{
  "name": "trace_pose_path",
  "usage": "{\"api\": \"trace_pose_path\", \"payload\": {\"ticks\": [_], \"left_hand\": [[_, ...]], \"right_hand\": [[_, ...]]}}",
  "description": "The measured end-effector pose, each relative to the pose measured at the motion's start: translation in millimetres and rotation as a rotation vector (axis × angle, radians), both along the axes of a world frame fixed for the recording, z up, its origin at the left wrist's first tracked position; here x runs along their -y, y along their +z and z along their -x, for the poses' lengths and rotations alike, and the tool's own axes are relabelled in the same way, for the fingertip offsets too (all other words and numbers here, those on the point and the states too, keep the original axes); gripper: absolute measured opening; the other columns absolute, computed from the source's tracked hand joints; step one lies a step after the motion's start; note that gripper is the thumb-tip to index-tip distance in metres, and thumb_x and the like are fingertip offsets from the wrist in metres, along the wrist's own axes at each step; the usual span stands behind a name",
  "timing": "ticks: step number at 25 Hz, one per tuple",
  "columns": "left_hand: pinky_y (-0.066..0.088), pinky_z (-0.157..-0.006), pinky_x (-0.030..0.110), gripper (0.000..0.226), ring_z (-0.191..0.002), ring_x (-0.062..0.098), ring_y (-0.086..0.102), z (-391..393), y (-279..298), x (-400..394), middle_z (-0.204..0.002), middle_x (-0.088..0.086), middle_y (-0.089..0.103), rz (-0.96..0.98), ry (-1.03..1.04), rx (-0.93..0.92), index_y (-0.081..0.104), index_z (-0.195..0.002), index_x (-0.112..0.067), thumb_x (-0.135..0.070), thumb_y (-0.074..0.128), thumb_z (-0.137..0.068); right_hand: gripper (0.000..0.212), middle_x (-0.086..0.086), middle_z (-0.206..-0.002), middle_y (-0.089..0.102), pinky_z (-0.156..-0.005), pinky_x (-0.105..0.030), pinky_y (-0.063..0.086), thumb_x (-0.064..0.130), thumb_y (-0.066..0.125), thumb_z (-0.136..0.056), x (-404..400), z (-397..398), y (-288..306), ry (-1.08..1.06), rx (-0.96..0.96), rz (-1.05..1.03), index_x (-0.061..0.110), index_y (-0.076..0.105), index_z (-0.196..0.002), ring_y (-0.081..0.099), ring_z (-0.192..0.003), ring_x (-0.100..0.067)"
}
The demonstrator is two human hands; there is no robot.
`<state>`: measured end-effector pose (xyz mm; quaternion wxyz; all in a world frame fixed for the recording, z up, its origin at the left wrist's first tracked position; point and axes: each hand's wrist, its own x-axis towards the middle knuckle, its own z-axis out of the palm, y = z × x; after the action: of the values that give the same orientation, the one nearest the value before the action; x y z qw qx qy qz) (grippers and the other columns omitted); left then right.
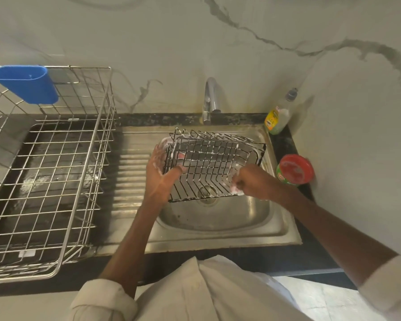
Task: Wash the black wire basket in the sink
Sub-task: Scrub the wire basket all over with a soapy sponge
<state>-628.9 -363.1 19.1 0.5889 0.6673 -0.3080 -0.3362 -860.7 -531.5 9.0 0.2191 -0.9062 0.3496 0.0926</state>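
The black wire basket (212,164) is held tilted over the steel sink (218,218), with white foam along its wires. My left hand (159,176) grips its left edge, thumb over the front wires. My right hand (252,179) is curled around a small foamy scrubber (237,189) pressed against the basket's lower right corner. The drain (206,193) shows through the wires below the basket.
The tap (211,100) stands behind the sink. A dish soap bottle (278,114) and a red-lidded green tub (295,170) sit at the right. A large steel drying rack (46,172) with a blue cup holder (26,83) fills the counter at left.
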Motion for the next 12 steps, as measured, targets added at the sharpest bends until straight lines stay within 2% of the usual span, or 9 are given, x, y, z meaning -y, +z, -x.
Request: {"api": "trace_pose_path", "payload": {"ticks": [1, 3, 6, 7, 10, 12], "left_hand": [[0.035, -0.114, 0.082, 0.082, -0.142, 0.052, 0.051, -1, -4, -1, -0.151, 0.016, 0.060, -0.011, -0.015, 0.001, 0.052, -0.155, -0.031, -0.026, 0.081, -0.078], [0.037, -0.114, 0.080, 0.088, -0.142, 0.050, 0.052, 1, -4, -3, -0.152, 0.015, 0.060, -0.010, -0.032, 0.009, 0.046, -0.159, -0.023, -0.026, 0.080, -0.079], [0.041, -0.121, 0.066, 0.085, -0.143, 0.032, 0.057, 4, 0, 0, -0.151, 0.009, 0.062, 0.011, -0.001, 0.048, 0.051, -0.155, -0.026, -0.028, 0.080, -0.075], [0.043, -0.119, 0.066, 0.080, -0.138, 0.030, 0.061, 1, -2, 3, -0.146, 0.009, 0.066, 0.021, 0.000, 0.057, 0.055, -0.150, -0.029, -0.027, 0.079, -0.074], [0.045, -0.111, 0.075, 0.078, -0.131, 0.041, 0.064, -4, -7, 2, -0.138, 0.013, 0.069, 0.005, 0.026, 0.065, 0.056, -0.149, -0.026, -0.026, 0.077, -0.073], [0.046, -0.108, 0.075, 0.082, -0.130, 0.044, 0.064, -3, -9, 1, -0.138, 0.012, 0.070, 0.014, 0.032, 0.010, 0.053, -0.152, -0.021, -0.026, 0.076, -0.073]], "right_hand": [[0.021, -0.006, -0.108, 0.078, -0.094, -0.028, 0.053, 0.001, 0.068, -0.091, -1, 3, 4, -0.036, -0.013, 0.001, 0.011, 0.081, -0.105, 0.073, -0.102, -0.020], [0.016, -0.010, -0.105, 0.078, -0.084, -0.025, 0.049, 0.002, 0.068, -0.092, -4, -9, 5, -0.116, 0.080, 0.070, 0.006, 0.080, -0.103, 0.073, -0.098, -0.025], [0.023, -0.013, -0.108, 0.078, -0.094, -0.028, 0.053, -0.004, 0.065, -0.091, -10, -29, -3, -0.093, 0.143, 0.014, 0.006, 0.080, -0.105, 0.073, -0.100, -0.023], [0.023, -0.012, -0.107, 0.078, -0.094, -0.028, 0.054, -0.004, 0.065, -0.091, -10, -26, -3, -0.077, 0.123, -0.031, 0.007, 0.081, -0.103, 0.073, -0.099, -0.019], [0.017, -0.004, -0.106, 0.078, -0.087, -0.028, 0.055, 0.003, 0.066, -0.095, -9, -11, 1, -0.092, 0.061, -0.173, 0.009, 0.080, -0.102, 0.071, -0.092, -0.012], [0.020, -0.001, -0.109, 0.076, -0.088, -0.030, 0.055, 0.001, 0.065, -0.095, -16, -21, 4, -0.182, 0.199, -0.128, 0.008, 0.078, -0.108, 0.070, -0.090, -0.013]]}}
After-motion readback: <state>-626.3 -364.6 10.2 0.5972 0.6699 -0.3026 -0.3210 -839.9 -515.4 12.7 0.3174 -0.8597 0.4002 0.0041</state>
